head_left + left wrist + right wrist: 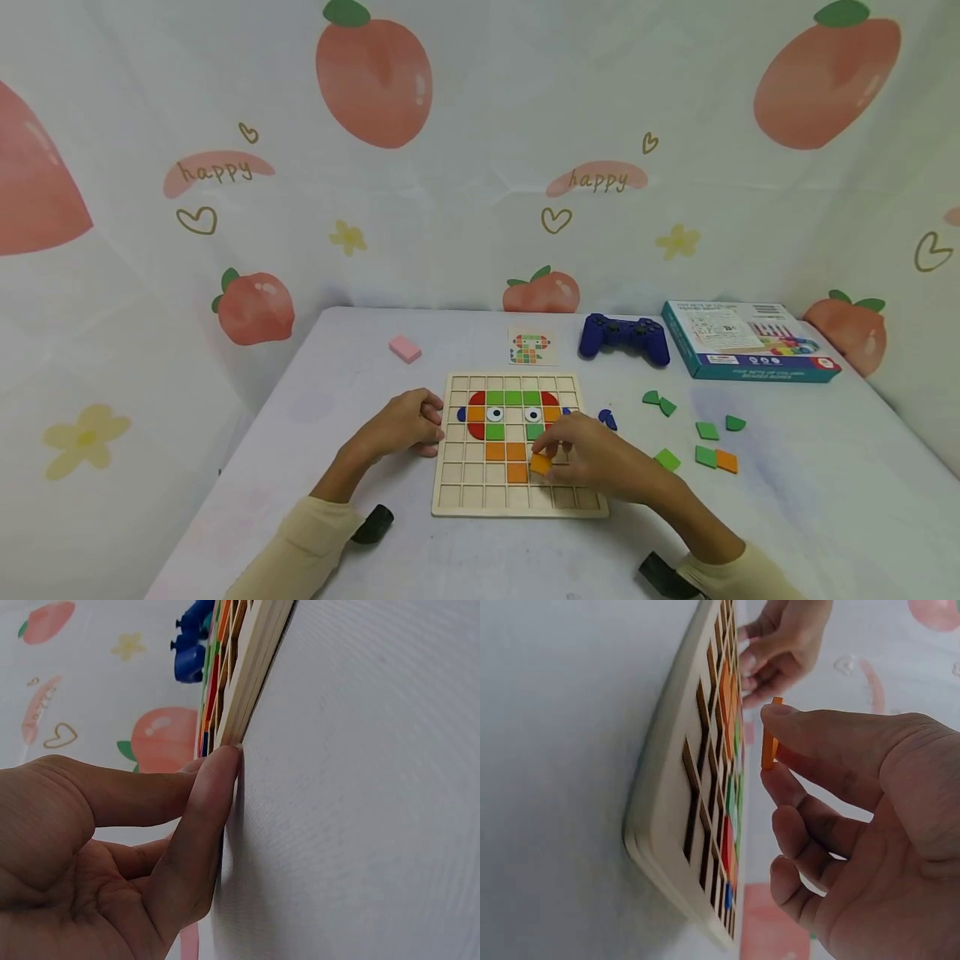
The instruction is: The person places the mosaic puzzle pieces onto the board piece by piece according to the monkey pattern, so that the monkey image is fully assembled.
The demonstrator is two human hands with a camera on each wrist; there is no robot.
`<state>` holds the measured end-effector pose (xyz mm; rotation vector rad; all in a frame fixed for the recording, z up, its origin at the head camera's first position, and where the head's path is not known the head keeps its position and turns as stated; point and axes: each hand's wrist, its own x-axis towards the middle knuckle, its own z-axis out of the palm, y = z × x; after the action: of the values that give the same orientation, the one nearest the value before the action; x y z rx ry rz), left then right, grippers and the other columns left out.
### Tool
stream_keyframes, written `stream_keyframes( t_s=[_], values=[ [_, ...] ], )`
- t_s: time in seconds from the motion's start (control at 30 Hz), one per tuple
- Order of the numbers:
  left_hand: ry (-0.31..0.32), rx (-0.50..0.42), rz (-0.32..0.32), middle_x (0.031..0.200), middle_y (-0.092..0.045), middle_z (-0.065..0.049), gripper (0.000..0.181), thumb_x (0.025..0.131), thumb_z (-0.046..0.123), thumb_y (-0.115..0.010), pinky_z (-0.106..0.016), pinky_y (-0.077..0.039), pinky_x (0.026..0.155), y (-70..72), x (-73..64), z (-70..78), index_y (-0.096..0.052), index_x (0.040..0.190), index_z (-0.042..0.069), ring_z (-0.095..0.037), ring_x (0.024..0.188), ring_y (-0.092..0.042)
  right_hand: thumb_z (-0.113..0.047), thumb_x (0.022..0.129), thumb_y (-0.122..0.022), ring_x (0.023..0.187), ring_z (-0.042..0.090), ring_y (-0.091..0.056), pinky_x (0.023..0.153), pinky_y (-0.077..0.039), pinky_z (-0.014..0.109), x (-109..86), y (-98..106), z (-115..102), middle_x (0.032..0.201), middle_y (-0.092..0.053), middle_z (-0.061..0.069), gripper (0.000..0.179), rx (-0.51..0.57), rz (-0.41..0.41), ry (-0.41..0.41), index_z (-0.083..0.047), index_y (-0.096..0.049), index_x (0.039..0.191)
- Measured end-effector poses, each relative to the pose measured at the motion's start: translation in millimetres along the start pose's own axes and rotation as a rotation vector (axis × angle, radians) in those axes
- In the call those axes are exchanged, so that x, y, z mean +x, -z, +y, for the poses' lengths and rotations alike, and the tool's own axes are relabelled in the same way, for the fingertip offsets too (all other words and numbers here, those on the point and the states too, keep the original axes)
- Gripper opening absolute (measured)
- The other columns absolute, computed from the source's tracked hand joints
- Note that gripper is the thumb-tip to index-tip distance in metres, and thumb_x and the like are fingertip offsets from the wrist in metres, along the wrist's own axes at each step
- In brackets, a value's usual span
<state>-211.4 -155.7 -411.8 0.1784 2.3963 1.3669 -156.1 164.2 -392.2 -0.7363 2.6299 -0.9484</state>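
My right hand (600,454) pinches an orange square tile (770,742) between thumb and fingertip. The tile is held up on edge, a small gap above the board in the right wrist view. Below is a wooden grid board (517,507), partly filled with red, green, orange and blue pieces and two eye tiles (495,414). Three orange squares (517,473) lie in its middle cells. At the board's left edge, my left hand (405,423) has its fingers bent, with thumb and fingertip (223,761) against the wooden rim.
Loose green tiles (707,431) and an orange one (726,461) lie right of the board, near a blue piece (608,419). Behind are a pattern card (533,347), a blue game controller (624,337), a flat box (750,340) and a pink block (405,349).
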Motion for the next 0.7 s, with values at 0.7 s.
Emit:
stream_keyframes(
  t_s=[0.7],
  values=[
    [0.007, 0.007, -0.005, 0.105, -0.061, -0.013, 0.044, 0.090, -0.004, -0.073, -0.031, -0.065, 0.070, 0.6, 0.7, 0.2, -0.058, 0.132, -0.008, -0.018, 0.077, -0.065, -0.014, 0.087, -0.083, 0.095, 0.008, -0.054, 0.087, -0.052, 0.029, 4.7, -26, -15, 0.101, -0.069, -0.019, 0.025, -0.008, -0.073, 0.046, -0.020, -0.082, 0.112]
  ],
)
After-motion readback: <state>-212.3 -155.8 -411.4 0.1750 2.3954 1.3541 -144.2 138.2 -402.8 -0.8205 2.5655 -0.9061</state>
